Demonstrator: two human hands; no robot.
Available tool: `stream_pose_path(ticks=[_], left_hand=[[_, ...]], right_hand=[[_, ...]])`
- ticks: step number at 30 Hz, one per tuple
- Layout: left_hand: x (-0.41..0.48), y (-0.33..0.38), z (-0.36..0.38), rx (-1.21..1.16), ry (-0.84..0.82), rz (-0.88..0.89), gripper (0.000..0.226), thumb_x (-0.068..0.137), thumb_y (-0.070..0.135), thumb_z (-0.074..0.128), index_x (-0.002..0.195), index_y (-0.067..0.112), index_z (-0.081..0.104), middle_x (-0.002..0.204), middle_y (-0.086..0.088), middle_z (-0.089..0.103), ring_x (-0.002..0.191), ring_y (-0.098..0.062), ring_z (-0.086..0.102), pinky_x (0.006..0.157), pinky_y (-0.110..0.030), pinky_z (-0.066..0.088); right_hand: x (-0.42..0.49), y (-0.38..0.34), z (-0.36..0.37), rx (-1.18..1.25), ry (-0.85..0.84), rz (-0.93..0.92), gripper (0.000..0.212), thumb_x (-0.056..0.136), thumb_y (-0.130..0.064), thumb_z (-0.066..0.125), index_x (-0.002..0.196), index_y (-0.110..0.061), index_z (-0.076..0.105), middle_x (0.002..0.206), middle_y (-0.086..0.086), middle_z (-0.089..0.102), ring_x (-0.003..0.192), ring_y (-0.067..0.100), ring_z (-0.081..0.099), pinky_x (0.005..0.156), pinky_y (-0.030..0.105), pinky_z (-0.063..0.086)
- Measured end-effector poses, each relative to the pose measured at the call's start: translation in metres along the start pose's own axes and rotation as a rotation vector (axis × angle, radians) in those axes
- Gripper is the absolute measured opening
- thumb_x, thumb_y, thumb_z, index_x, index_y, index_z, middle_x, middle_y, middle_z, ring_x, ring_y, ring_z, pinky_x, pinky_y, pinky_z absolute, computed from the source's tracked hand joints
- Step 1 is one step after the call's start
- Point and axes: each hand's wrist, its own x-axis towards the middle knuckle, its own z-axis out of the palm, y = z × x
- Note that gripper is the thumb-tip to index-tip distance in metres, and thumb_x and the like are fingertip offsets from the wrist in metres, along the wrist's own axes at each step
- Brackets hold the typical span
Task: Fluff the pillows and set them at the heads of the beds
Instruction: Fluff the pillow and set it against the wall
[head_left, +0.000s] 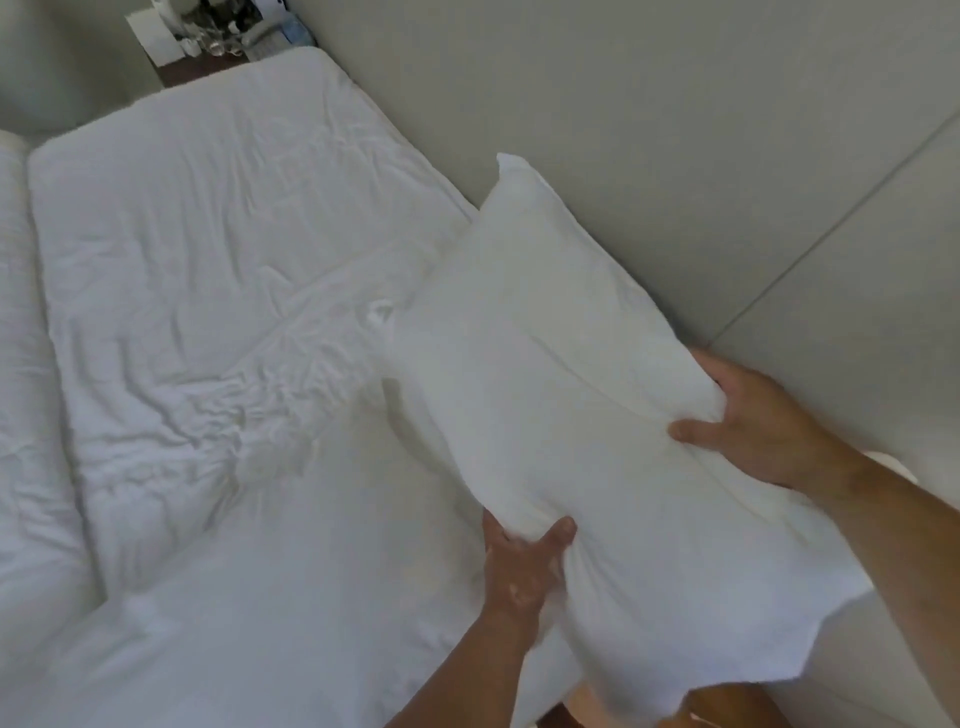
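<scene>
Bed surface: a white duvet (218, 291) covers the near bed, heavily creased across its middle, with a diagonal fold line running toward the wall side.
Second bed: a strip of white bedding (21, 364) shows along the left edge, separated from the near duvet by a narrow seam-like gap.
Wall: a pale grey-green padded panel (649, 130) runs along the right of the bed, with a dark joint line (841, 223) crossing it diagonally.
Far end: a dark bedside table (192, 73) stands beyond the bed's far corner, carrying a white card and small cluttered items (too blurred to identify).
Edges: the duvet's right edge lies just beside the wall panel; its far corner is rounded and sits near the bedside table.
Open room: the middle and left of the duvet are bare of objects; the pillow occupies the right-hand strip by the wall.
Pillow: a white pillow (561, 395) lies tilted, its far corner raised against the wall panel, its lower end hanging toward the viewer over the bed's near edge.
Left hand: the left hand (519, 566) is clenched into the pillow's lower left edge, thumb on top, fabric bunched in the grip.
Right hand: the right hand (748, 415) grasps the pillow's right edge beside the wall, thumb pressed on the upper face, fingers wrapped behind (not visible).
Forearms: both are bare and enter from the lower right.
</scene>
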Motion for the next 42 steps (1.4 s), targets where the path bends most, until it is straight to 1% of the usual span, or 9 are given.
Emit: stream_pose_path(ticks=[5,8,12,17,23,26,29,34,42], left_hand=[[0.016,0.009,0.011,0.109,-0.001,-0.121,0.183,0.006,0.057,0.104,0.166,0.049,0.015,0.16,-0.015,0.053,0.137,-0.037,0.061,0.117,-0.062,0.047],[0.014,0.071,0.028,0.357,0.025,0.004,0.151,0.051,0.04,0.104,0.17,0.034,0.012,0.165,-0.016,0.045,0.143,-0.037,0.056,0.121,-0.056,0.044],[0.036,0.156,0.063,0.978,-0.021,0.37,0.124,0.075,0.035,0.096,0.171,0.023,0.018,0.167,-0.011,0.042,0.149,-0.031,0.051,0.122,-0.048,0.044],[0.069,0.247,0.142,1.97,-0.389,0.839,0.105,0.088,0.037,0.084,0.171,0.028,0.02,0.181,-0.001,0.012,0.167,-0.026,0.016,0.132,-0.044,0.029],[0.093,0.296,0.199,2.794,-0.464,0.526,0.13,0.066,0.041,0.099,0.169,0.042,0.02,0.177,0.011,0.025,0.168,-0.022,0.012,0.126,-0.073,-0.001],[0.109,0.311,0.183,2.882,-0.389,0.527,0.118,0.059,0.046,0.099,0.159,0.043,0.036,0.159,0.011,0.053,0.155,-0.022,0.042,0.121,-0.073,0.011],[0.12,0.319,0.162,2.858,-0.373,0.637,0.096,0.064,0.05,0.093,0.148,0.042,0.047,0.149,0.014,0.062,0.142,-0.021,0.056,0.114,-0.057,0.031],[0.109,0.338,0.144,2.841,-0.335,0.833,0.07,0.092,0.056,0.07,0.154,0.036,0.045,0.151,0.011,0.062,0.144,-0.017,0.056,0.113,-0.039,0.044],[0.101,0.385,0.149,2.69,-0.291,1.056,0.057,0.088,0.064,0.071,0.141,0.045,0.06,0.14,0.015,0.071,0.13,-0.017,0.067,0.101,-0.031,0.053]], right_hand=[[-0.01,0.055,0.017,-0.094,-0.093,0.083,0.095,0.078,-0.019,0.087,0.158,-0.033,0.037,0.147,-0.005,0.057,0.13,0.022,0.056,0.101,0.025,0.039],[-0.019,0.069,0.023,-0.098,-0.083,0.103,0.097,0.079,-0.023,0.087,0.159,-0.033,0.032,0.149,-0.001,0.056,0.13,0.024,0.056,0.092,0.017,0.034],[-0.027,0.061,0.027,-0.124,-0.073,0.059,0.097,0.082,-0.034,0.083,0.16,-0.036,0.026,0.155,-0.002,0.048,0.136,0.023,0.048,0.105,0.026,0.037],[-0.051,0.033,0.037,-0.188,-0.092,-0.038,0.092,0.089,-0.044,0.068,0.158,-0.046,0.007,0.162,-0.01,0.035,0.137,0.02,0.041,0.111,0.036,0.033],[-0.084,0.005,0.051,-0.249,-0.14,0.083,0.104,0.086,-0.048,0.067,0.158,-0.051,-0.006,0.17,-0.012,0.014,0.144,0.016,0.03,0.111,0.028,0.027],[-0.099,0.007,0.046,-0.147,-0.113,0.343,0.131,0.068,-0.063,0.078,0.161,-0.043,-0.012,0.162,-0.007,0.033,0.139,0.019,0.041,0.111,0.03,0.035],[-0.108,0.018,0.037,-0.31,-0.113,0.581,0.14,0.052,-0.081,0.072,0.161,-0.024,0.005,0.121,-0.004,0.065,0.111,0.023,0.062,0.098,0.037,0.043],[-0.119,0.021,0.028,-0.368,-0.086,0.657,0.069,0.069,-0.065,0.072,0.123,-0.028,0.051,0.086,-0.006,0.053,0.088,0.025,0.061,0.074,0.035,0.039],[-0.11,0.01,-0.017,-0.314,0.113,0.602,0.049,0.072,-0.056,0.078,0.112,-0.038,0.06,0.095,-0.006,0.059,0.099,0.023,0.057,0.077,0.034,0.04]])
